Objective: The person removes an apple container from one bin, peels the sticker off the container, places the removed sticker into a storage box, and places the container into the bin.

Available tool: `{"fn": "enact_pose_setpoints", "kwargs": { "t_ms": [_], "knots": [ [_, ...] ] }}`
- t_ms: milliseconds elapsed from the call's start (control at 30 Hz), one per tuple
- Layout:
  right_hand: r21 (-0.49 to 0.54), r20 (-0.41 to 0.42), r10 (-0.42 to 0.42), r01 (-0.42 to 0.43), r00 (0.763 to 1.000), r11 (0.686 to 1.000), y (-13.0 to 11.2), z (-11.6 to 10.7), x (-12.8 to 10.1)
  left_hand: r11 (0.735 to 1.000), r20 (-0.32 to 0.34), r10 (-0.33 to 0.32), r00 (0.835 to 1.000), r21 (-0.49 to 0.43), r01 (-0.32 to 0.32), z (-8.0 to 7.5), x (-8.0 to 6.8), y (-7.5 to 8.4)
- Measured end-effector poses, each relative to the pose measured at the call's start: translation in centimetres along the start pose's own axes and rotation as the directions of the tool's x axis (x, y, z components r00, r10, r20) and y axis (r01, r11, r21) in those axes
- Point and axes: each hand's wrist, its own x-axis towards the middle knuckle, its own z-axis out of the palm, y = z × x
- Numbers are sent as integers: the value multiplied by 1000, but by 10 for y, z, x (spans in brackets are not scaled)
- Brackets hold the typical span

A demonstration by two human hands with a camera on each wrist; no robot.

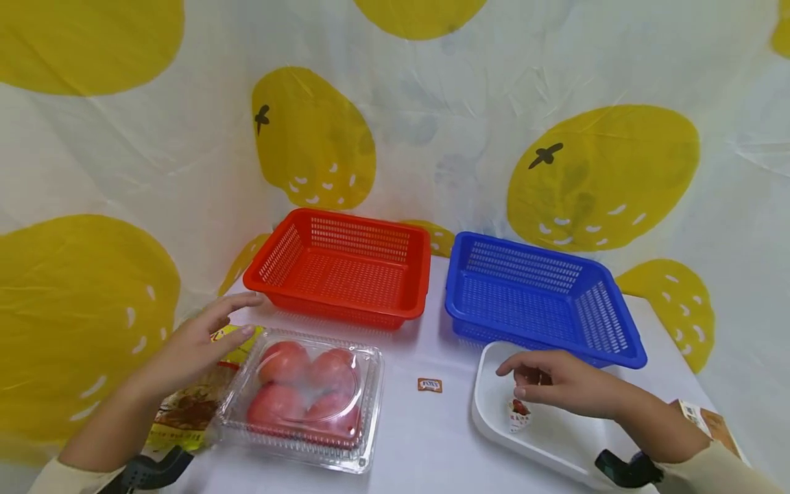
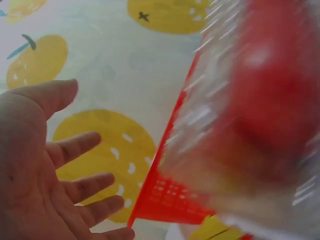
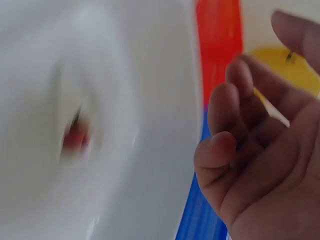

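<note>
- Backdrop cloth, white with big yellow fruit prints, hangs behind and around the bench.
- Blue basket sits at the back right, nothing visible inside; red basket just beside it on the left, also nothing visible inside.
- Clear clamshell box at front left, lid closed, 4 tomatoes inside.
- White tray at front right, just in front of the blue basket.
- Yellow printed bag lies flat left of the clamshell, partly under the left hand.
- Left hand hovers over the bag beside the clamshell's left edge, fingers spread and straight, holding nothing; left wrist view shows the open palm.
- Right hand hovers over the tray, fingers loosely curled, holding nothing; right wrist view is blurred.
- Small packet with red print lies in the tray, just under the right hand's fingertips, not touched as far as visible.
- Small sachet lies on the bench between clamshell and tray.
- Printed carton corner at far right, behind the right forearm.
</note>
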Motion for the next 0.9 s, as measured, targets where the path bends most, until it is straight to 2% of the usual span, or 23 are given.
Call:
{"fn": "enact_pose_setpoints", "kwargs": {
  "t_ms": [200,300,400,467,533,600,700,800,900],
  "knots": [
    [88,-54,-23,28,998,996,-42,37,23,991,-36,-120,992,-63,118,-15,25,0],
    [136,-96,-27,40,995,990,-58,59,38,987,-81,-149,985,-78,143,-16,39,-5],
    [235,-149,30,6,988,972,-69,83,54,985,-128,-167,978,-75,158,-15,53,-12],
    [322,-192,100,-34,976,946,-75,101,65,983,-154,-182,971,-69,173,-14,62,-18],
    [411,-243,172,-59,955,910,-80,118,77,979,-171,-201,964,-78,190,-12,71,-26],
    [499,-288,240,-69,927,864,-86,135,90,970,-177,-230,957,-122,211,-10,80,-35],
    [600,-332,296,-42,896,799,-91,158,109,951,-172,-269,948,-203,233,-5,91,-50],
    [660,-348,312,-6,884,751,-94,174,127,928,-153,-303,941,-273,255,-4,94,-63],
    [686,-355,302,27,885,727,-97,186,143,909,-130,-306,943,-333,249,-5,93,-75]
  ]
}}
